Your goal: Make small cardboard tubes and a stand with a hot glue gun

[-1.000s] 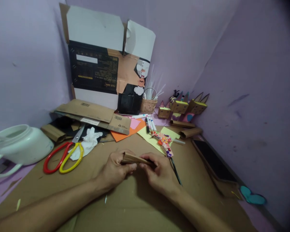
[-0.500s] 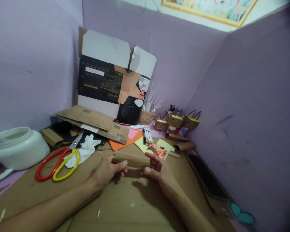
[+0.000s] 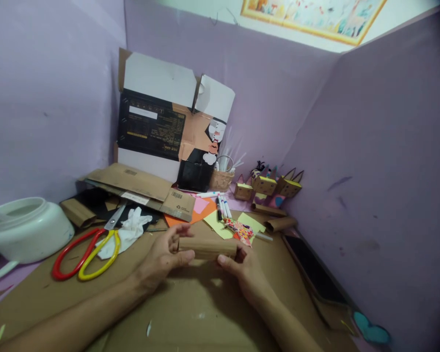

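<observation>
A rolled piece of brown cardboard (image 3: 207,248) is held sideways just above the cardboard-covered table. At its left end is my left hand (image 3: 168,252), thumb on the near side and fingers behind. My right hand (image 3: 240,264) grips the right end, its thumb on the near face and its fingers curled round the far side. Red and yellow scissors (image 3: 110,232) lie left of my left hand, beside a crumpled white tissue (image 3: 135,227).
A white pot (image 3: 33,230) stands at the left. Flattened boxes (image 3: 132,181), markers (image 3: 225,208), coloured paper (image 3: 214,225) and a basket (image 3: 222,181) are at the back. Cardboard animal figures (image 3: 266,186) and a dark phone-like slab (image 3: 315,269) are on the right.
My right hand has closed on the right end of the roll, and the roll has shifted slightly right. My left fingers have moved up behind its left end.
</observation>
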`<state>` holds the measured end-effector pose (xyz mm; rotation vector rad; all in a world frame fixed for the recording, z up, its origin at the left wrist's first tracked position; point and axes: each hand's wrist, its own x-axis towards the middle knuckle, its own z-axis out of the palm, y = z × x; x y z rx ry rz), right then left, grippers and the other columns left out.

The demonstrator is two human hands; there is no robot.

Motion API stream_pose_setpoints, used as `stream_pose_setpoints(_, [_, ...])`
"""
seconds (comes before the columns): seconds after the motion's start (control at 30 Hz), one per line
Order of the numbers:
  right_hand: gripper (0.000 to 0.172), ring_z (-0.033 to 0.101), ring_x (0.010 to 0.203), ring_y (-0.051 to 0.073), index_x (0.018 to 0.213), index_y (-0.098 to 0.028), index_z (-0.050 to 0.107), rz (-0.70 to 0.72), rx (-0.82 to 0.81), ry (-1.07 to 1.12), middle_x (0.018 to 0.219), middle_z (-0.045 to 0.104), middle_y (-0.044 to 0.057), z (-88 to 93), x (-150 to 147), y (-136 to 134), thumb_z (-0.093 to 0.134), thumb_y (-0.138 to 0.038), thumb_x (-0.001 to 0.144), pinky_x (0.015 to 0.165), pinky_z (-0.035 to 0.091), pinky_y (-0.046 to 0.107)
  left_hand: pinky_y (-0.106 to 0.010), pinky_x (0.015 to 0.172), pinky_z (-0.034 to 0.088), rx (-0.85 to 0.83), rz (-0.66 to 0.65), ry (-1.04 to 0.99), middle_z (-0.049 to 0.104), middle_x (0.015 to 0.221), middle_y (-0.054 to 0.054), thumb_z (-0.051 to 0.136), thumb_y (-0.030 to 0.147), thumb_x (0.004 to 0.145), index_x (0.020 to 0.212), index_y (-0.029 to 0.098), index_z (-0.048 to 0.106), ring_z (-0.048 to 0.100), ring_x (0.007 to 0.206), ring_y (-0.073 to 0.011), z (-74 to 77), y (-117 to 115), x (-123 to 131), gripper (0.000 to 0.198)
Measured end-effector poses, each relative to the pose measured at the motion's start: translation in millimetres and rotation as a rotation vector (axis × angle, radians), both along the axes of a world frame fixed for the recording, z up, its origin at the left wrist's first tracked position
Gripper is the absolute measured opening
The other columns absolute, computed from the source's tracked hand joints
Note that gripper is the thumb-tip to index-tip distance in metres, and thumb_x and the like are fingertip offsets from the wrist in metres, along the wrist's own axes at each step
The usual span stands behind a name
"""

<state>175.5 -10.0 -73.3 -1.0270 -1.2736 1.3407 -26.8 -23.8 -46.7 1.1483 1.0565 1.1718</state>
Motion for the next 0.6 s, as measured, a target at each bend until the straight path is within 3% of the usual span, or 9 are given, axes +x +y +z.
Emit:
stream_pose_setpoints(0.17, [0.035, 0.056, 0.061, 0.015, 0.082, -0.017, 0.061, 0.031, -0.027, 0.001, 0.069, 0.059, -0.001, 2.2, -9.1, -6.3, 0.078, -0.029, 0.054, 0.055, 0.051, 0.027, -0.019, 0.039, 0.037, -0.059, -0.055, 0.2, 0.058, 0.054, 0.004, 0.067, 0.032, 0.062, 0.08, 0.016, 0.053, 0.05, 0.041, -0.0099, -0.1, -5.2, 13.9, 0.027])
stream_pose_setpoints(0.37, [0.027, 0.052, 0.046, 0.011, 0.059, -0.014, 0.061, -0.066, -0.105, -0.005, 0.051, 0.059, -0.001, 1.6, -10.8, -4.1, 0.077, -0.034, 0.053, 0.046, 0.049, 0.023, -0.016, 0.034, 0.028, -0.134, -0.01, 0.318, 0.053, 0.04, 0.004, 0.059, 0.03, 0.065, 0.057, 0.016, 0.051, 0.041, 0.033, -0.0063, -5.6, -5.3, 16.8, 0.019])
stream_pose_setpoints(0.6, [0.032, 0.053, 0.045, 0.01, 0.062, -0.013, 0.064, -0.02, -0.146, 0.012, 0.051, 0.057, -0.003, 3.0, -8.6, -5.6, 0.078, -0.04, 0.052, 0.045, 0.051, 0.023, -0.016, 0.03, 0.031, -0.147, -0.138, 0.308, 0.06, 0.044, 0.002, 0.056, 0.034, 0.07, 0.062, 0.017, 0.053, 0.048, 0.031, -0.0086, -10.0, -4.4, 7.4, 0.02])
